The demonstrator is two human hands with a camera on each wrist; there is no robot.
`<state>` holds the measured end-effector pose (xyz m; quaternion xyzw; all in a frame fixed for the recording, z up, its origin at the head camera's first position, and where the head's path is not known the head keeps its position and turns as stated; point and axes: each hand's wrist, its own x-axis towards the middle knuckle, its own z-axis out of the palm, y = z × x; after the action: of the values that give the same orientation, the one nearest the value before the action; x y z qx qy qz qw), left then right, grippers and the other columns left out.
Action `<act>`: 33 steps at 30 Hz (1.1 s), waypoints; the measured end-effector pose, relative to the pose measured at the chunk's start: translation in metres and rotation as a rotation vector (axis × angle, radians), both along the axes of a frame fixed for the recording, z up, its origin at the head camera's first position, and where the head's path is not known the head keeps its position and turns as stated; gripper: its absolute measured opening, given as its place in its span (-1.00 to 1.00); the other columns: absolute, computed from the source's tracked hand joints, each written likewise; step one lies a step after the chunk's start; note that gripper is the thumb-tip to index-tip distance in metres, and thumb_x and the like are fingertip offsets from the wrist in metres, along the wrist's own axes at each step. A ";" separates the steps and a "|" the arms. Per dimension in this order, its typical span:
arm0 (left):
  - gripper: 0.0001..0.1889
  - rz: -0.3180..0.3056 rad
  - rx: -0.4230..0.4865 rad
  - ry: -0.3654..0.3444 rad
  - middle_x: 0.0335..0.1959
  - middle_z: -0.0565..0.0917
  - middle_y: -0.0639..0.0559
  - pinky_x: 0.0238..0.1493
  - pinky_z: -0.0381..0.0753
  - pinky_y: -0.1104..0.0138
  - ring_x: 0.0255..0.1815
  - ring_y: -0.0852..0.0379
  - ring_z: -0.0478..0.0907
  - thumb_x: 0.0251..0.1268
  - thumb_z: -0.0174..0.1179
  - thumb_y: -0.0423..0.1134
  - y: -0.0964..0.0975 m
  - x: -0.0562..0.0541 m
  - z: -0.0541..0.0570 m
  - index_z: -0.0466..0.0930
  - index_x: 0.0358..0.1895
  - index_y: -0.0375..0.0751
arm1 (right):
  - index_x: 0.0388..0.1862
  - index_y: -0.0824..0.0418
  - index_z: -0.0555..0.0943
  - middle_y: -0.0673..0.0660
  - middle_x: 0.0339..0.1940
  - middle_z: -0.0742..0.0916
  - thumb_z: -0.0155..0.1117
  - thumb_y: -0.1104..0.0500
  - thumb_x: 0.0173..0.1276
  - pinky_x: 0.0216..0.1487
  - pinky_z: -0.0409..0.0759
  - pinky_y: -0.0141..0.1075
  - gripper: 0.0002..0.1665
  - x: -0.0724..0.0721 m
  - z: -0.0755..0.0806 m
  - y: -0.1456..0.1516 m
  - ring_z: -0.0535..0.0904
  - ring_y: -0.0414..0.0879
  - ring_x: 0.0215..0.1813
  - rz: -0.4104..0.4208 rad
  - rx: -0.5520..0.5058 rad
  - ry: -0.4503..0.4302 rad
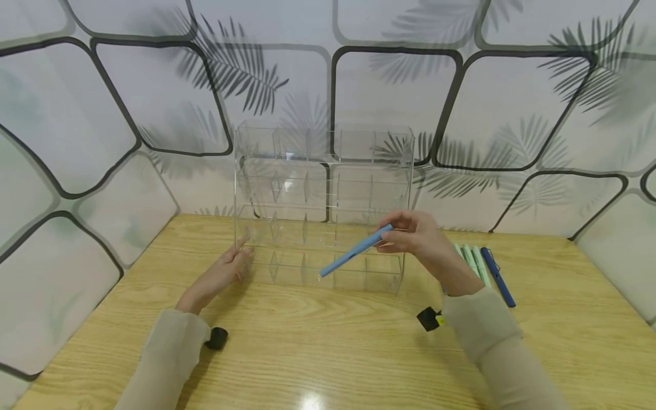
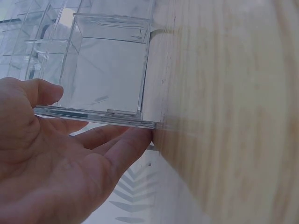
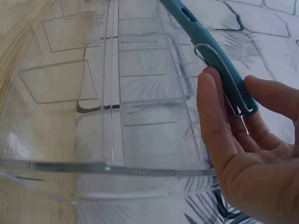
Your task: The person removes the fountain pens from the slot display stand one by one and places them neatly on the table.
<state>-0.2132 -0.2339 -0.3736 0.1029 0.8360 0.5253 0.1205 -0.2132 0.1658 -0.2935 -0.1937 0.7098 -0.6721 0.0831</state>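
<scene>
A clear acrylic organizer (image 1: 320, 267) with tiers of small compartments stands upright against the wall. At its left side my left hand (image 1: 220, 276) grips the side panel (image 2: 93, 116), thumb on one face and fingers on the other. My right hand (image 1: 422, 239) pinches a light blue pen (image 1: 356, 250) by its capped end, near the wire clip (image 3: 217, 53). The pen slants in front of the lower tiers, its other end pointing down and left. In the right wrist view, the fingers and thumb hold the pen (image 3: 229, 77) above the organizer's compartments.
Right of the organizer, several light green pens (image 1: 476, 262) and a dark blue pen (image 1: 498, 276) lie on the wooden table (image 1: 307, 341). Part of that group hides behind the right forearm. A patterned wall (image 1: 394, 102) rises behind. Small black blocks (image 1: 428, 319) sit by both wrists.
</scene>
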 end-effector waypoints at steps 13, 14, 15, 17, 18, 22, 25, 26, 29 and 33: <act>-0.27 -0.003 0.004 0.007 0.19 0.34 -0.34 0.14 0.38 0.03 0.10 -0.15 0.35 0.72 -0.26 0.04 -0.001 0.001 -0.001 -0.36 0.66 -0.18 | -0.05 0.17 0.62 0.07 -0.19 0.75 0.18 0.41 0.51 -0.06 0.69 -0.08 -0.81 0.003 0.012 0.024 0.72 -0.06 -0.16 -0.059 -0.078 -0.021; -0.27 -0.003 0.003 0.007 0.19 0.33 -0.34 0.14 0.38 0.03 0.09 -0.15 0.35 0.72 -0.26 0.04 -0.001 0.001 -0.001 -0.36 0.66 -0.18 | -0.07 0.16 0.63 0.07 -0.19 0.75 0.18 0.40 0.51 -0.06 0.69 -0.08 -0.81 0.003 0.012 0.026 0.71 -0.06 -0.16 -0.060 -0.090 -0.031; -0.27 -0.003 0.001 0.008 0.23 0.32 -0.35 0.14 0.38 0.03 0.10 -0.15 0.35 0.72 -0.26 0.04 -0.001 0.001 -0.001 -0.36 0.66 -0.18 | -0.08 0.16 0.64 0.08 -0.20 0.75 0.19 0.40 0.51 -0.06 0.69 -0.07 -0.82 0.002 0.012 0.027 0.71 -0.06 -0.16 -0.061 -0.103 -0.034; -0.27 -0.004 0.001 0.006 0.32 0.28 -0.40 0.15 0.38 0.02 0.07 -0.14 0.36 0.71 -0.26 0.05 -0.001 0.001 -0.001 -0.36 0.66 -0.18 | -0.12 0.16 0.65 0.07 -0.20 0.76 0.20 0.40 0.51 -0.05 0.69 -0.07 -0.83 0.002 0.012 0.031 0.70 -0.07 -0.15 -0.065 -0.119 -0.036; -0.27 -0.005 0.000 0.004 0.36 0.26 -0.42 0.15 0.38 0.02 0.06 -0.14 0.36 0.71 -0.27 0.05 -0.001 0.001 -0.001 -0.36 0.66 -0.17 | -0.13 0.17 0.66 0.07 -0.20 0.76 0.20 0.39 0.51 -0.04 0.68 -0.06 -0.84 0.002 0.011 0.033 0.70 -0.07 -0.15 -0.067 -0.126 -0.035; -0.27 -0.009 0.001 -0.003 0.49 0.15 -0.43 0.16 0.37 0.01 0.10 -0.15 0.35 0.71 -0.27 0.07 -0.001 0.000 -0.001 -0.37 0.66 -0.16 | -0.15 0.16 0.67 0.05 -0.22 0.76 0.22 0.38 0.50 -0.03 0.68 -0.08 -0.84 0.001 0.009 0.041 0.70 -0.08 -0.17 -0.080 -0.137 -0.024; -0.26 -0.009 0.003 -0.006 0.48 0.16 -0.42 0.17 0.37 0.00 0.13 -0.17 0.34 0.71 -0.27 0.07 -0.002 0.000 -0.001 -0.38 0.66 -0.16 | -0.15 0.12 0.69 0.03 -0.23 0.76 0.21 0.37 0.51 -0.03 0.68 -0.11 -0.81 0.000 0.007 0.048 0.70 -0.10 -0.16 -0.086 -0.144 -0.026; -0.26 -0.009 0.003 -0.005 0.46 0.17 -0.41 0.17 0.37 0.00 0.12 -0.17 0.34 0.71 -0.27 0.07 -0.002 0.000 -0.002 -0.38 0.66 -0.16 | -0.14 0.11 0.70 0.02 -0.23 0.75 0.21 0.37 0.52 -0.04 0.68 -0.13 -0.80 0.000 0.007 0.051 0.70 -0.11 -0.17 -0.086 -0.150 -0.030; -0.27 -0.012 0.010 -0.008 0.52 0.11 -0.43 0.27 0.31 -0.10 0.28 -0.26 0.30 0.71 -0.28 0.07 -0.002 0.001 -0.002 -0.37 0.67 -0.14 | -0.13 0.08 0.70 -0.02 -0.22 0.74 0.20 0.36 0.53 -0.08 0.67 -0.15 -0.79 -0.001 0.006 0.059 0.68 -0.13 -0.14 -0.099 -0.143 -0.043; -0.30 -0.014 0.018 -0.008 0.61 -0.06 -0.41 0.31 0.20 -0.17 0.37 -0.30 0.22 0.71 -0.30 0.07 -0.002 0.001 -0.002 -0.32 0.67 -0.13 | -0.11 0.05 0.68 -0.04 -0.20 0.74 0.21 0.33 0.53 -0.13 0.67 -0.18 -0.81 -0.001 0.005 0.070 0.66 -0.16 -0.12 -0.139 -0.124 -0.080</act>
<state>-0.2125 -0.2361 -0.3759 0.1079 0.8300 0.5324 0.1267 -0.2143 0.2358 -0.2884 -0.1218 0.6746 -0.7262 0.0526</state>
